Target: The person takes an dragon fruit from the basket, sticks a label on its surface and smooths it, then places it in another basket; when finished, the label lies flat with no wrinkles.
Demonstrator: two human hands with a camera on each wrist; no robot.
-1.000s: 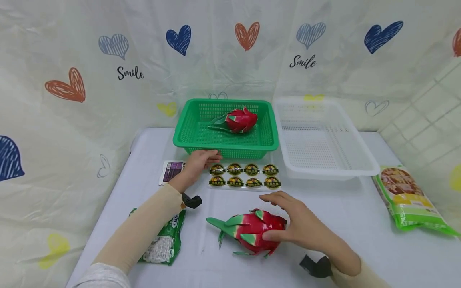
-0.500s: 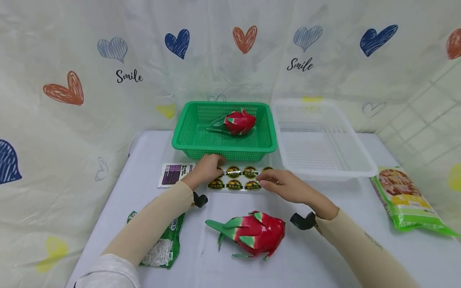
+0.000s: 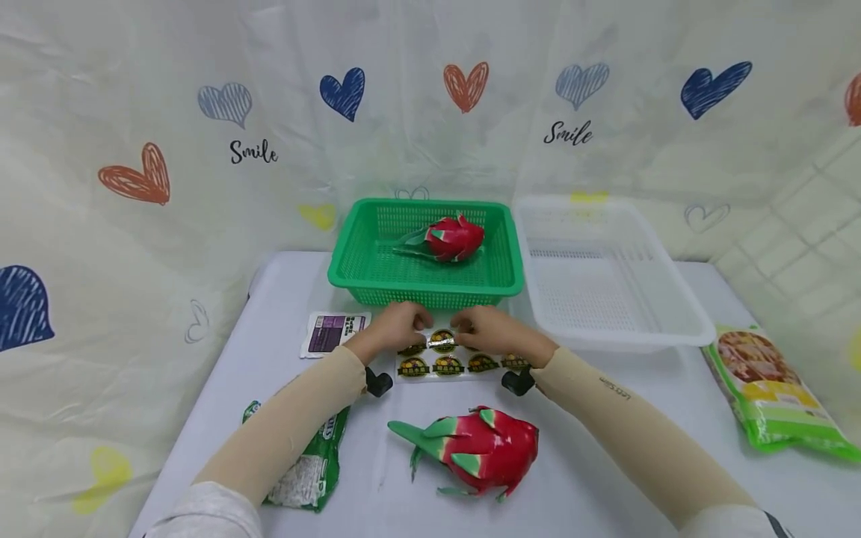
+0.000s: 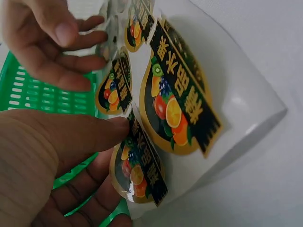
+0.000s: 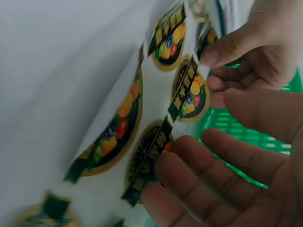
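Note:
A clear sheet of round black-and-gold fruit stickers (image 3: 448, 365) lies in front of the green basket. The left hand (image 3: 397, 329) pinches its far left edge, thumb (image 4: 102, 132) on top and fingers beneath; in the left wrist view the sheet curves up off the table. The right hand (image 3: 499, 331) is at the sheet's far edge beside the left hand. Its fingertips (image 5: 173, 165) lie against a sticker in the right wrist view, with the thumb (image 5: 258, 106) apart from them. Nearer the person, a red dragon fruit (image 3: 494, 448) with green scales lies on the table.
Behind the hands stands the green basket (image 3: 343, 278) with another dragon fruit (image 3: 456, 239) inside. A white basket (image 3: 622, 338) adjoins it on the right. Packets lie around: a purple-and-white one (image 3: 326, 334), a green one (image 3: 303, 474) partly under the left forearm, and a food bag (image 3: 767, 381) far right.
The right hand has moved from the near dragon fruit up and left to the sticker sheet. The left hand has shifted slightly right and now grips the sheet's edge.

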